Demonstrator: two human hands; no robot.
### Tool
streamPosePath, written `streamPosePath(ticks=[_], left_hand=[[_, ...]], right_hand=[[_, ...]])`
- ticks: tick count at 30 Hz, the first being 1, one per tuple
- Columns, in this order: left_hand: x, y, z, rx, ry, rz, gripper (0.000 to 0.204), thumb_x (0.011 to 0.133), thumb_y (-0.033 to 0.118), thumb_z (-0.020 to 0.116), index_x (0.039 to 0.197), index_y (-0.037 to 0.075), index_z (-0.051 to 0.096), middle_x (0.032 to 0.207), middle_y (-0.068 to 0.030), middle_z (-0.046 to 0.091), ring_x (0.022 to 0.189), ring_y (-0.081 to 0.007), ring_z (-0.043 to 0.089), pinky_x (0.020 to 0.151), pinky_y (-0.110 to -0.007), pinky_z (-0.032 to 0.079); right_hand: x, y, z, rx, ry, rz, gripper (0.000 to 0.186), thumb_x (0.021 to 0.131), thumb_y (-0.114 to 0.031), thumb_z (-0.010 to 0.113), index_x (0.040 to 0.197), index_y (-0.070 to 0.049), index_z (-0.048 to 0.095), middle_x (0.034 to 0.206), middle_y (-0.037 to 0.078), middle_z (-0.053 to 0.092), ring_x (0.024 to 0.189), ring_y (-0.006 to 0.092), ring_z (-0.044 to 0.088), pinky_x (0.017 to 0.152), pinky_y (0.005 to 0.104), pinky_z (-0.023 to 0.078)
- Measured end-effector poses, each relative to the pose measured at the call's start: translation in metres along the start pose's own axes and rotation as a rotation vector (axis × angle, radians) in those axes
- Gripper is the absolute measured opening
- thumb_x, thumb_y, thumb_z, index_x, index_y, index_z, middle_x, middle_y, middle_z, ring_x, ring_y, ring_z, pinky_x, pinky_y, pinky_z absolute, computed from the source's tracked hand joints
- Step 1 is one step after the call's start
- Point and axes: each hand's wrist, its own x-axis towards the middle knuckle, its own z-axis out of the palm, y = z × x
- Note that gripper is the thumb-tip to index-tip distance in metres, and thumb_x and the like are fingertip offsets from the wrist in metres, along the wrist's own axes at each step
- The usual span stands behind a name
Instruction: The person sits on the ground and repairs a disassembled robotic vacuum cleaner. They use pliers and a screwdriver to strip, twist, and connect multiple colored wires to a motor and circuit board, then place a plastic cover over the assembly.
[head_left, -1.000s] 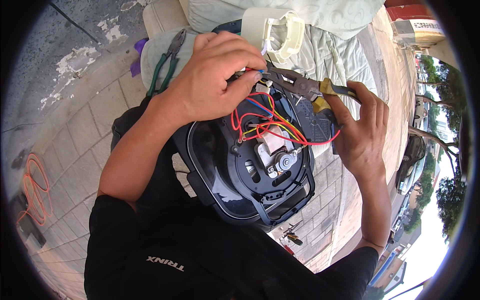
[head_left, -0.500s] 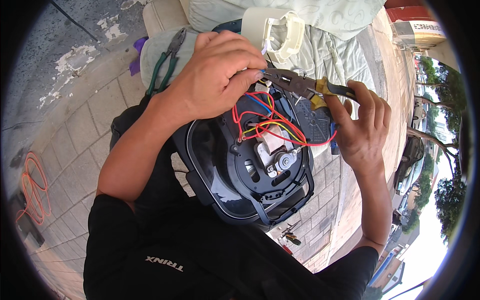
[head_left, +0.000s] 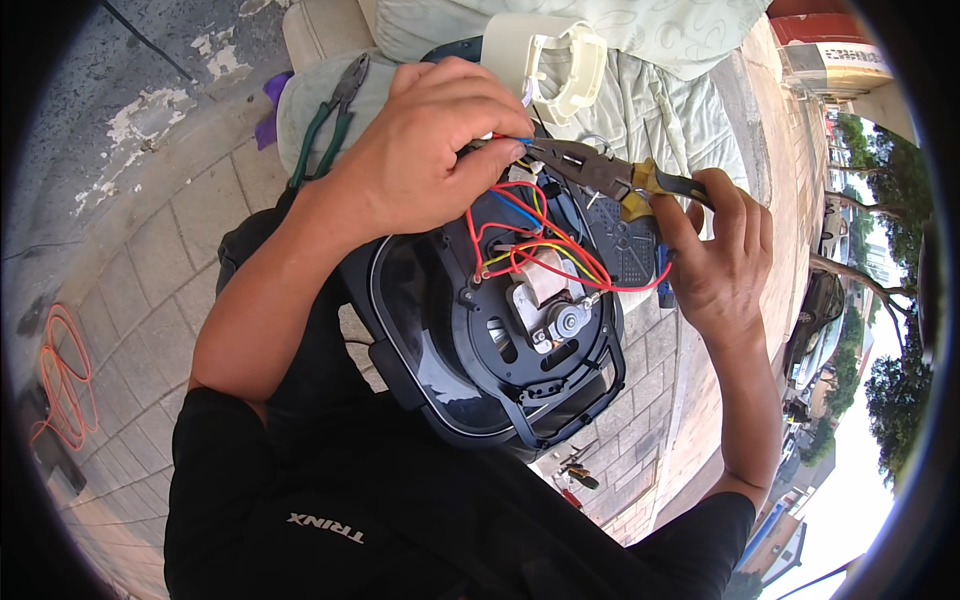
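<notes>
In my right hand (head_left: 725, 250) is a pair of pliers (head_left: 590, 168) with yellow and black handles, fingers wrapped round the grips. Its jaws point left and meet my left hand's fingertips. My left hand (head_left: 440, 140) pinches a blue wire (head_left: 515, 139) between thumb and index finger, right at the jaw tips. Under both hands lies an opened black appliance (head_left: 470, 370) with a small motor (head_left: 567, 320) in its round housing. Red, blue and yellow-green wires (head_left: 545, 250) loop loosely over it. Whether the jaws bite the wire is too small to tell.
Green-handled pliers (head_left: 330, 120) lie on a pale cushion beyond my left forearm. A cream plastic housing (head_left: 560, 70) stands at the back of the patterned cloth (head_left: 680, 110). Small tools (head_left: 580, 475) rest on the paving below right; an orange cord (head_left: 65, 375) is coiled far left.
A white tip and more of the blue wire now show at my left fingertips. Both hands and the pliers have hardly moved.
</notes>
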Motion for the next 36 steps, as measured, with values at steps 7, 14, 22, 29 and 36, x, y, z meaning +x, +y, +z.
streamPosePath(ticks=[7, 14, 22, 29, 36], left_hand=[[0.000, 0.001, 0.002, 0.031, 0.023, 0.013, 0.013, 0.097, 0.013, 0.079, 0.109, 0.008, 0.080, 0.116, -0.0040, 0.079, 0.125, -0.0267, 0.068, 0.112, -0.042, 0.041], [0.000, -0.001, 0.003, 0.038, 0.021, 0.015, 0.012, 0.097, 0.014, 0.079, 0.108, 0.008, 0.080, 0.113, -0.0038, 0.079, 0.123, -0.0258, 0.068, 0.111, -0.042, 0.041], [0.001, 0.001, 0.005, 0.052, 0.044, 0.026, 0.012, 0.095, 0.011, 0.080, 0.107, 0.008, 0.080, 0.111, -0.0034, 0.079, 0.121, -0.0252, 0.069, 0.109, -0.042, 0.041], [-0.001, 0.003, 0.005, 0.061, 0.095, 0.116, 0.017, 0.090, 0.003, 0.081, 0.106, 0.008, 0.080, 0.109, -0.0045, 0.079, 0.114, -0.0255, 0.073, 0.106, -0.043, 0.041], [0.000, 0.004, 0.006, 0.082, 0.119, 0.147, 0.019, 0.088, 0.001, 0.082, 0.105, 0.009, 0.079, 0.109, -0.0051, 0.080, 0.110, -0.0247, 0.074, 0.105, -0.043, 0.041]], right_hand=[[0.001, 0.001, -0.001, -0.039, -0.009, -0.007, 0.059, 0.077, 0.005, 0.076, 0.126, -0.028, 0.075, 0.132, 0.007, 0.065, 0.109, 0.0268, 0.068, 0.089, 0.0437, 0.054], [0.002, 0.002, -0.001, -0.049, -0.004, -0.014, 0.057, 0.080, 0.005, 0.075, 0.127, -0.028, 0.075, 0.133, 0.006, 0.066, 0.112, 0.0271, 0.067, 0.091, 0.0445, 0.055], [0.004, 0.004, -0.003, -0.013, -0.016, -0.026, 0.056, 0.078, 0.004, 0.077, 0.124, -0.027, 0.075, 0.129, 0.007, 0.065, 0.106, 0.0260, 0.067, 0.085, 0.0430, 0.055], [0.008, -0.005, -0.011, 0.199, -0.122, 0.052, 0.041, 0.074, -0.003, 0.082, 0.110, -0.019, 0.074, 0.114, 0.008, 0.063, 0.079, 0.0207, 0.064, 0.065, 0.0367, 0.053], [0.016, -0.008, -0.023, 0.310, -0.164, 0.102, 0.039, 0.079, 0.000, 0.080, 0.114, -0.015, 0.072, 0.114, 0.011, 0.064, 0.088, 0.0310, 0.069, 0.075, 0.0443, 0.057]])
